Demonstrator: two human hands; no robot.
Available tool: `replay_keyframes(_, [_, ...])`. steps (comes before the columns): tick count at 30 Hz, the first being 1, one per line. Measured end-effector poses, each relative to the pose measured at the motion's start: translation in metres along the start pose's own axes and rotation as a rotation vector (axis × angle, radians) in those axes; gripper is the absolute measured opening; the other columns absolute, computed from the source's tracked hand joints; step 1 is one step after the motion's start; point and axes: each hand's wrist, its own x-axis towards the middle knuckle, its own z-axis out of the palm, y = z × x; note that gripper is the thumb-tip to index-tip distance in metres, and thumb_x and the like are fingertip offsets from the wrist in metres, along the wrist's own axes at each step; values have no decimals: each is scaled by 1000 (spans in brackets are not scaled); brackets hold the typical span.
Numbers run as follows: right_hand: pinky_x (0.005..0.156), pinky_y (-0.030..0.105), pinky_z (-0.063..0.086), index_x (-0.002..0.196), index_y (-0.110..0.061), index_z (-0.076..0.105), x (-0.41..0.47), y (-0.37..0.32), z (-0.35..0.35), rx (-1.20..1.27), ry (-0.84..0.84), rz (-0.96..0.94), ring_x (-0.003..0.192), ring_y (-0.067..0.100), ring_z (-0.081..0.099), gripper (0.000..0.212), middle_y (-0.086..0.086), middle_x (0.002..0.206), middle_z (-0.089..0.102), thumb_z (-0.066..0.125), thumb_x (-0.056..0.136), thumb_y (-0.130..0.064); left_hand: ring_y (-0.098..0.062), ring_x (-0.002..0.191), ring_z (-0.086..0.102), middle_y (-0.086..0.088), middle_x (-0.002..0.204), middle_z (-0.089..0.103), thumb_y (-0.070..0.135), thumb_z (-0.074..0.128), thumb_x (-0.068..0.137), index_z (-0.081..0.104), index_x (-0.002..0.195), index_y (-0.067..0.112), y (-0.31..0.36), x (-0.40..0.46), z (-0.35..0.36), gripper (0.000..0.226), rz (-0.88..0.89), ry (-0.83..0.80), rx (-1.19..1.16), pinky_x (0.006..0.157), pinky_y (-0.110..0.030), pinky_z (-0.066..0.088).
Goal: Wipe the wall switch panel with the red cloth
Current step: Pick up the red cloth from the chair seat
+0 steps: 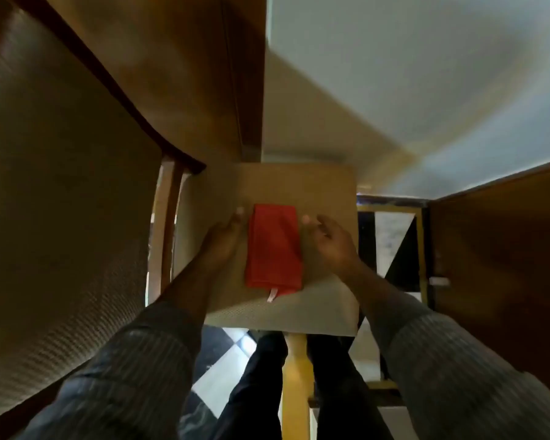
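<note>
A folded red cloth [273, 246] with a small white tag at its near end lies flat on a beige woven seat [327, 192] below me. My left hand [224, 241] rests just left of the cloth, fingers extended along its edge. My right hand [331, 241] hovers just right of the cloth, fingers spread and slightly curled. Neither hand grips the cloth. No wall switch panel is in view.
A large woven chair back with a dark wooden frame [61, 185] fills the left. A wooden panel [204, 74] rises ahead, a pale wall [426, 74] to its right. A brown cabinet [505, 265] stands at right. Checkered floor [229, 360] and my legs show below.
</note>
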Motion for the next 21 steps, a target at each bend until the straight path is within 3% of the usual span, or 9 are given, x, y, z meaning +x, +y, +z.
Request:
replay_keyframes(1, [73, 12, 41, 138, -18, 53, 9, 8, 9, 8, -15, 44, 98, 5, 55, 81, -7, 121, 59, 54, 79, -73, -33, 126, 58, -14, 143, 58, 73, 35, 95, 52, 144, 13, -7, 10, 7, 80, 5, -7, 23, 91, -35, 41])
replay_keyframes(3, [84, 28, 52, 128, -18, 60, 18, 18, 21, 8, -50, 91, 103, 15, 63, 62, -7, 114, 65, 59, 86, -64, -34, 129, 57, -16, 144, 58, 65, 48, 95, 55, 141, 9, -16, 19, 19, 72, 10, -2, 46, 95, -32, 40])
replay_keyframes(6, [91, 43, 55, 123, -15, 61, 29, 30, 44, -28, -68, 107, 102, 24, 66, 42, -2, 104, 66, 61, 94, -46, -37, 120, 61, -19, 134, 64, 52, 62, 94, 58, 130, 1, -26, 28, 41, 62, -7, 33, 88, 97, -36, 50])
replay_keyframes(10, [89, 37, 50, 122, -10, 60, 42, 35, 63, -252, 60, 47, 101, 25, 62, 32, 9, 115, 67, 58, 96, -28, -41, 114, 63, -22, 126, 65, 40, 69, 92, 56, 124, -1, -23, 31, 62, 54, 54, 139, 245, 90, -40, 50])
replay_keyframes(13, [87, 33, 47, 120, -10, 61, 51, 38, 67, -211, 79, 124, 100, 25, 61, 28, 9, 114, 68, 59, 95, -22, -41, 117, 63, -23, 129, 65, 33, 70, 93, 57, 126, -2, -18, 39, 74, 50, 32, 134, 209, 89, -38, 49])
replay_keyframes(15, [83, 32, 48, 116, -11, 64, 53, 37, 67, -152, 53, 164, 96, 23, 62, 23, 8, 110, 69, 59, 94, -19, -40, 121, 62, -23, 132, 65, 28, 67, 95, 60, 128, -3, -17, 45, 76, 45, 0, 100, 170, 96, -38, 49])
replay_keyframes(17, [87, 39, 53, 109, -9, 67, 55, 34, 63, -104, 23, 171, 96, 28, 65, 18, 10, 105, 70, 58, 94, -14, -39, 119, 63, -22, 130, 66, 26, 66, 95, 64, 127, 0, -18, 51, 76, 42, -17, 56, 85, 103, -42, 51])
replay_keyframes(21, [93, 51, 54, 112, -6, 64, 42, 21, 45, 14, -22, 165, 100, 29, 66, 18, 13, 109, 69, 55, 97, -11, -31, 106, 67, -13, 122, 69, 28, 63, 96, 64, 125, 11, -17, 32, 70, 33, -22, -22, -148, 98, -47, 55])
